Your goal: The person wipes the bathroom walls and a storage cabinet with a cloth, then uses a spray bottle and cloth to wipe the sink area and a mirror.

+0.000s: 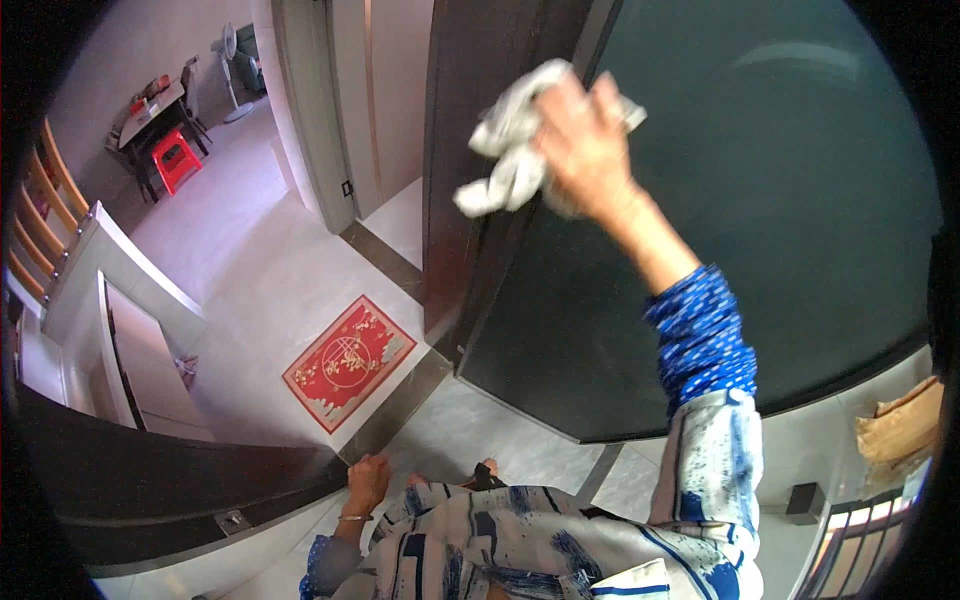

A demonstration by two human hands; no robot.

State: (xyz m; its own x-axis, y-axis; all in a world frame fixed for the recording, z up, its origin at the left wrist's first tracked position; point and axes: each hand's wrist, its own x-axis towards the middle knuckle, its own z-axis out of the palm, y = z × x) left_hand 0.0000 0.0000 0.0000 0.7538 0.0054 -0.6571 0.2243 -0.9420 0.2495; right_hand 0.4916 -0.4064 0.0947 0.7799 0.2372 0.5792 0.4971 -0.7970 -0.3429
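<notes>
My right hand [587, 145] is raised and slightly blurred, its fingers pressing a crumpled white cloth [515, 165]. The cloth lies over the edge between a large dark door panel [760, 250] and its dark brown frame [470, 150]. Low in the view, my left hand [368, 484] is curled closed beside the end of another dark door leaf [200, 480]. Whatever its fingers hold, if anything, is hidden. A bracelet circles that wrist.
A red patterned doormat [349, 363] lies inside the doorway, beyond a dark threshold strip [395, 405]. Farther off stand a red stool [177, 160], a table [152, 112] and a standing fan [233, 75]. A wooden railing [45, 215] is at left; cardboard [900, 422] is at right.
</notes>
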